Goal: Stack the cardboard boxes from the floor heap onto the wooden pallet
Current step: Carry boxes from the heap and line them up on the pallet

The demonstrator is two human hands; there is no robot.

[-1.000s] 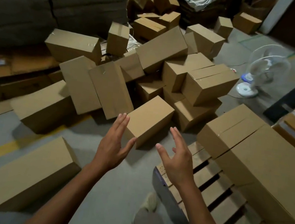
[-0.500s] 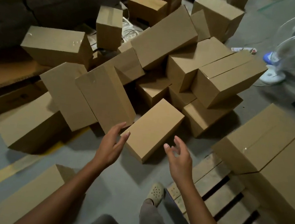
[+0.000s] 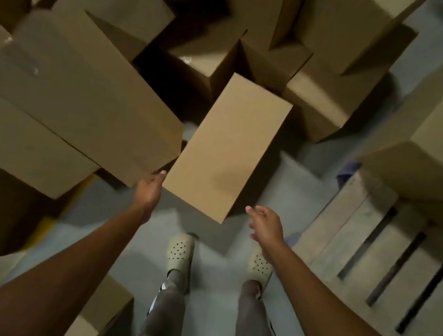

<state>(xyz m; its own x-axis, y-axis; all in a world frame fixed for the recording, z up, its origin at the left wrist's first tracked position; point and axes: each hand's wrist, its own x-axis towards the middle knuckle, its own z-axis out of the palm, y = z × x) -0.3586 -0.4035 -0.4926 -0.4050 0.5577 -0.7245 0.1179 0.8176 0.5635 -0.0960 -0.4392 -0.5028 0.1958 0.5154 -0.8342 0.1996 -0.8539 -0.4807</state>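
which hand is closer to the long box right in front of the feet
Left. The left hand is at the near left corner of the long box, fingertips at its edge. The right hand is open beside the near right corner, with a gap between.

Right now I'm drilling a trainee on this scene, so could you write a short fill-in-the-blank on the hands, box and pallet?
1. The left hand is at the long box's near ____ corner.
2. The right hand is ____, apart from that box.
3. The wooden pallet lies on the person's ____ side.
Missing words: left; open; right.
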